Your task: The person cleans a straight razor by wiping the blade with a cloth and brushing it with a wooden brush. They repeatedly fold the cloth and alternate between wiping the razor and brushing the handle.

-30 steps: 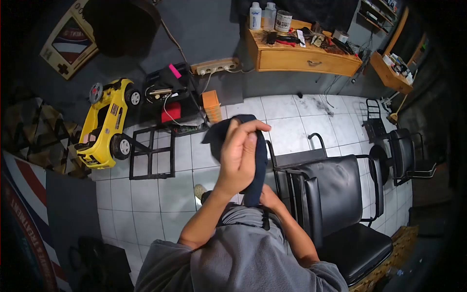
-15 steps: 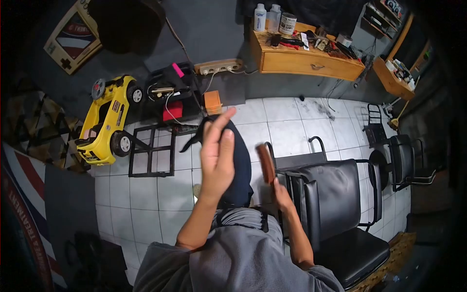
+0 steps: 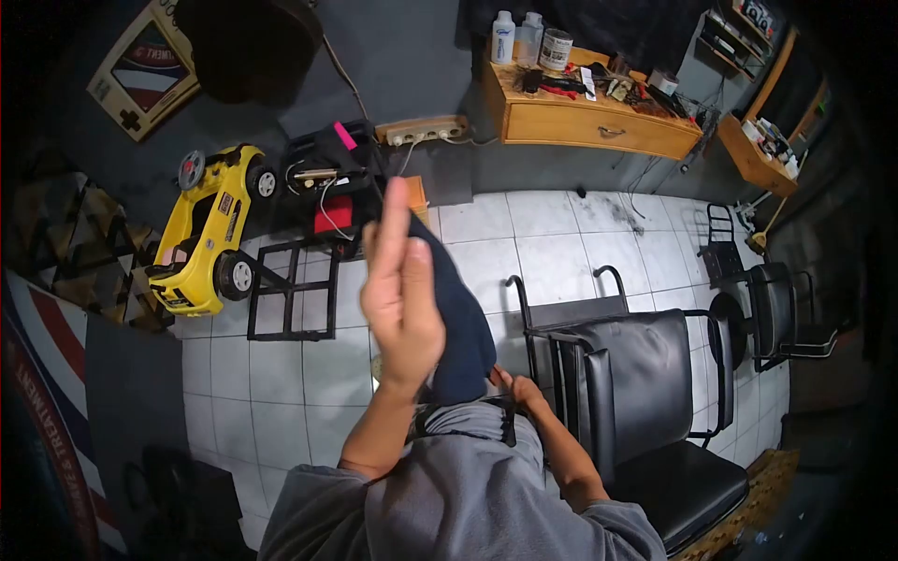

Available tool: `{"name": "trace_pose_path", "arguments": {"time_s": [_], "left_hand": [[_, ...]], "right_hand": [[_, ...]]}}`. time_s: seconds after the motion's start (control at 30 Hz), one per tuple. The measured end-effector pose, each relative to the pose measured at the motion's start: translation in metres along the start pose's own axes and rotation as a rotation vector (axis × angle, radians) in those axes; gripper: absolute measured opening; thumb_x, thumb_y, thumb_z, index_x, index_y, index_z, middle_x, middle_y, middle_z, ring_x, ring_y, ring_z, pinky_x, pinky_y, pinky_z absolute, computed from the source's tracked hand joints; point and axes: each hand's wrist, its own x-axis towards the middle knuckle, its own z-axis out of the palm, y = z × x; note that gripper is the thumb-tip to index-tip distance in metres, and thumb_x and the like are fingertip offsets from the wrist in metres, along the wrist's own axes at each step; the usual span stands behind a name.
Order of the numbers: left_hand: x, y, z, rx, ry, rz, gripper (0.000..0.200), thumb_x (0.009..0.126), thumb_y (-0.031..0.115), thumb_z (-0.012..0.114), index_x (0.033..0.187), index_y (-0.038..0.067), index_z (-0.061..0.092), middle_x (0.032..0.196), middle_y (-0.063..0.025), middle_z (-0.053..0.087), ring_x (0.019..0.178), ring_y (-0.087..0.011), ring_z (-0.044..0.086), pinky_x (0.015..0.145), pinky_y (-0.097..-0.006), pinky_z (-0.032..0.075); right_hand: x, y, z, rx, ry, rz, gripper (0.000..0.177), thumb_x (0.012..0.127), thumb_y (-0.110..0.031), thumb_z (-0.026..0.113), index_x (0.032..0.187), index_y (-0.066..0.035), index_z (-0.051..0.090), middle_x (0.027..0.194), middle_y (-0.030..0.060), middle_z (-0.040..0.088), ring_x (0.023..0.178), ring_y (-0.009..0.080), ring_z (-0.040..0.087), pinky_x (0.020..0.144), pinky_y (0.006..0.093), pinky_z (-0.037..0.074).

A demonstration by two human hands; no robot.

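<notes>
My left hand [image 3: 404,304] is raised in front of my body, its fingers stretched upward and the thumb apart, with nothing in it. Behind it is a dark blue trouser leg [image 3: 460,327]. Low beside the thigh, near the hem of my grey shirt [image 3: 458,486], my right hand [image 3: 520,385] has its fingers bent together against the dark cloth. What they hold, if anything, is hidden, and the brown brush does not show.
A black padded chair [image 3: 636,365] stands close on the right. A yellow toy car [image 3: 208,229] and a black metal frame [image 3: 292,292] are on the left. Ahead, a wooden drawer shelf [image 3: 599,129] holds bottles and tools. A power strip [image 3: 421,129] is on the wall.
My right hand has moved down and inward to the thigh, and the brown brush it held is out of sight. My left hand has shifted slightly left, its fingers more upright.
</notes>
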Motion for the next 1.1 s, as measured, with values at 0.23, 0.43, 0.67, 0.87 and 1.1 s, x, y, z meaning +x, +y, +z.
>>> {"name": "trace_pose_path", "arguments": {"time_s": [0.23,0.43,0.67,0.87,1.1], "left_hand": [[-0.001,0.004,-0.012,-0.109,-0.097,-0.153,0.047,0.094,0.005,0.044,0.139,-0.002,0.037,0.102,-0.0012,0.048,0.087,-0.009,0.04,0.086,-0.0184,0.031],[-0.034,-0.017,0.018,0.029,-0.287,-0.233,0.048,0.093,0.007,0.045,0.14,-0.002,0.035,0.092,-0.007,0.039,0.083,-0.015,0.04,0.081,-0.0226,0.035],[-0.029,-0.003,0.029,0.069,-0.185,-0.076,0.046,0.095,0.006,0.044,0.139,-0.004,0.037,0.113,-0.0079,0.048,0.095,-0.0146,0.041,0.09,-0.0223,0.03],[0.001,0.01,-0.005,-0.158,-0.028,-0.177,0.049,0.093,0.002,0.044,0.141,-0.002,0.035,0.096,0.0017,0.044,0.078,-0.006,0.035,0.074,-0.015,0.03],[-0.01,-0.003,0.004,-0.136,-0.076,-0.181,0.049,0.094,0.006,0.046,0.141,-0.002,0.034,0.095,0.0003,0.041,0.081,-0.0081,0.035,0.077,-0.0173,0.031]], "right_hand": [[-0.035,0.006,-0.03,0.176,0.07,0.269,0.072,0.093,-0.06,0.033,0.102,0.004,0.064,0.103,0.0244,0.064,0.1,0.0373,0.061,0.083,0.0451,0.047],[-0.152,-0.155,-0.189,1.414,-0.016,-0.101,0.059,0.098,-0.055,0.028,0.078,-0.006,0.054,0.065,0.0001,0.048,0.056,0.0087,0.041,0.051,0.0254,0.037],[-0.114,-0.174,-0.151,0.532,0.497,-0.768,0.053,0.099,-0.042,0.034,0.092,0.005,0.056,0.076,0.0131,0.065,0.071,0.0319,0.062,0.069,0.0409,0.049],[-0.047,-0.041,-0.044,0.064,-0.027,0.222,0.077,0.092,-0.063,0.025,0.096,0.001,0.068,0.101,0.028,0.063,0.103,0.0404,0.058,0.088,0.0458,0.047],[-0.037,-0.004,-0.05,0.42,0.282,0.167,0.067,0.093,-0.059,0.038,0.099,0.002,0.065,0.084,0.0193,0.066,0.079,0.0289,0.065,0.072,0.0409,0.049]]}}
